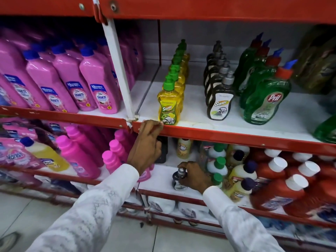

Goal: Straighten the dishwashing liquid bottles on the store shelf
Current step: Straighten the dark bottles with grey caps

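- Gripping the red shelf edge [227,136], left hand [145,148] hooks its fingers [156,124] over the lip, closed on it, just below the front yellow bottle [169,108].
- Right hand [195,176] is on the lower shelf [160,180], fingers clamped around the grey cap of a small dark bottle [179,180] standing upright near the front edge.
- Both arms wear white sleeves [101,206].
- Upper shelf: yellow bottles with green caps run in 1 file front to back, front one labelled "Super", touching the shelf lip.
- Right of them, well apart, 1 file of dark bottles [220,102] with grey pump caps, also "Super" on the front label.
- Further right, green Pril bottles [267,100] with red-and-blue caps in 1 file, tilted in this wide view.
- More green bottles [327,130] at the far right edge, partly cut off.
- Left bay, past the white upright [118,70]: pink "Shakti" bottles [101,88] with blue caps, packed in rows.
- Lower shelf, right of the right hand: white bottles with green caps [217,164], then pale yellow ones with dark caps [241,173], then red bottles [283,193] with white caps.
- Lower left bay: pink bottles [80,157] and a Vanish pack [16,153].
- A dark object behind the left hand is too hidden to identify.
- White floor tiles [27,215] below.
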{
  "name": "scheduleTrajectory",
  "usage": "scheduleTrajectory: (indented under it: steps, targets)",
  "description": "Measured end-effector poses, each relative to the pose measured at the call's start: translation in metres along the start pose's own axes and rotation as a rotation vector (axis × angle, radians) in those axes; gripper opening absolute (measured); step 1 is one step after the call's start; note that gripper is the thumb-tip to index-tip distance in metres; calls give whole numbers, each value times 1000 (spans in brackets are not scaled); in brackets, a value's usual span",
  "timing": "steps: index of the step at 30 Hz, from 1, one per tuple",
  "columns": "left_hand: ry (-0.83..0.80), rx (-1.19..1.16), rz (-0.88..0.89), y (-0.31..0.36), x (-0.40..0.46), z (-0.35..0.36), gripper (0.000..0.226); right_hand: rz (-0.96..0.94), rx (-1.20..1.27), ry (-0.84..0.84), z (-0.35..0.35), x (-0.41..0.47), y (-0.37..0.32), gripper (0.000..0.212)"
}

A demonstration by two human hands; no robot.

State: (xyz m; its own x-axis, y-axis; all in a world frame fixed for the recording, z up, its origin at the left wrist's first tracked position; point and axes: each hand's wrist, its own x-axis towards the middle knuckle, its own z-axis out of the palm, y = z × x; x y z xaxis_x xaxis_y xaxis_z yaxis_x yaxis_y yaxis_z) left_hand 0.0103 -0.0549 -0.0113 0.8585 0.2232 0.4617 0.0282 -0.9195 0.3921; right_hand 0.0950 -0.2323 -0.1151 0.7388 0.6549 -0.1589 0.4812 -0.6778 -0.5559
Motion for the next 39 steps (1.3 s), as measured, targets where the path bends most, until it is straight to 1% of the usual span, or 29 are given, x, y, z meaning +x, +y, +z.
scheduleTrajectory:
  steps: [2, 4, 7, 9, 15, 18, 21, 24, 29, 33, 35, 39]
  targets:
    - [-3, 0, -15, 2, 0, 0, 60, -11, 23, 43, 2, 4, 2, 24]
    - [-6, 1, -26, 3, 0, -1, 61, -4, 63, 65, -1, 3, 3, 20]
    - [-11, 0, -26, 4, -1, -4, 62, -14, 107, 104, -21, -12, -4, 24]
    - [-12, 5, -19, 5, -3, -3, 63, -32, 143, 154, -48, -29, -16, 30]
    - [8, -38, -55, 3, -5, 3, 65, -67, 290, 449, -161, -87, -66, 35]
    - [13, -61, -51, 3, -6, 5, 65, -126, 271, 617, -210, -106, -84, 32]
    - [21, -64, -62, 3, -6, 5, 62, -144, 220, 712, -243, -103, -90, 30]
    - [17, -59, -55, 3, -6, 5, 61, -116, 160, 716, -260, -82, -87, 33]
    - [32, -27, -40, 12, -4, 0, 57, -70, 65, 638, -258, -47, -74, 42]
    - [55, -1, 74, 49, -2, 1, 60, -33, 101, 631, -256, -35, -65, 49]
    - [53, 11, 159, 72, 3, 7, 60, -35, 111, 623, -257, -32, -62, 52]
    - [-23, 64, 323, 107, 10, 22, 57, -53, 125, 632, -251, -34, -55, 52]
